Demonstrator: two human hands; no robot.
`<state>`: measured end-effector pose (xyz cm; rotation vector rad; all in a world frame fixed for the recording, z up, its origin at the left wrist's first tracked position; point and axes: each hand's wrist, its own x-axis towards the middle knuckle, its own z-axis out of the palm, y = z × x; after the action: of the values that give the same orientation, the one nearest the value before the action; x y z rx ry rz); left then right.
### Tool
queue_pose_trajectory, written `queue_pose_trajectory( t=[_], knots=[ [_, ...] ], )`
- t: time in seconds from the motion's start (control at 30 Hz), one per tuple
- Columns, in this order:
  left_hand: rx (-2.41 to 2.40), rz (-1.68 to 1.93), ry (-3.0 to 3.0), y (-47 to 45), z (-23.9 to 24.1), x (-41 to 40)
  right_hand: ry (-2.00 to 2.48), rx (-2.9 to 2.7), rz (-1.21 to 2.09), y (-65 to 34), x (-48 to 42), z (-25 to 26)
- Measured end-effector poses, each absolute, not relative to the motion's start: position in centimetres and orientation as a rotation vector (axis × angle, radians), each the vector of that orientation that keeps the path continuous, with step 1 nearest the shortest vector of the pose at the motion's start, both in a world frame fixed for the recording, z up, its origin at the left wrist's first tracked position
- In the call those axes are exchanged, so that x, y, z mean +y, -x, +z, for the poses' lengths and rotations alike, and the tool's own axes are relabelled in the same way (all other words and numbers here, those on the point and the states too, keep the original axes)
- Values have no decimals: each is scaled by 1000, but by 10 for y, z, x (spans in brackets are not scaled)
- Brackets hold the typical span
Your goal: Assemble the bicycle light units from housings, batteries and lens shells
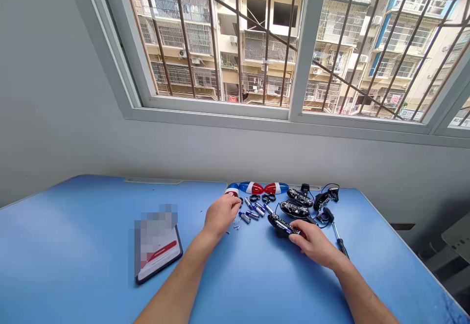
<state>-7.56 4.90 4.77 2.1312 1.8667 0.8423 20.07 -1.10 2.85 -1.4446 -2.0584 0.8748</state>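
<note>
My right hand [312,241] grips a black oblong light housing [281,224] with its open, shiny inside facing up. My left hand [221,214] is over the table to the left, its thumb and fingers drawn together; what they hold, if anything, is too small to tell. Just beyond those fingertips lies a blue, white and red light cover [232,187], with a black ring clamp [241,200] partly hidden beside them. Between my hands are several blue-and-silver batteries [252,215] and small screws [237,227].
Two more light covers [251,187] and black clamps [269,197] lie farther back. Other open black housings [294,209] with cables sit at the right, near a screwdriver [342,246]. On the left lies a tablet-like device [161,253], partly blurred. A barred window rises behind the blue table [91,245].
</note>
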Motion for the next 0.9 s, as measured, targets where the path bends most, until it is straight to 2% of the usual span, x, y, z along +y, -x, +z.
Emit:
queue_pose_trajectory(
  t=[0.53, 0.9],
  knots=[
    [1711, 405, -2487, 73, 53, 45, 1456, -2081, 851, -201, -12, 28],
    [1646, 457, -2516, 74, 42, 52, 1422, -2048, 871, -205, -8, 21]
  ],
)
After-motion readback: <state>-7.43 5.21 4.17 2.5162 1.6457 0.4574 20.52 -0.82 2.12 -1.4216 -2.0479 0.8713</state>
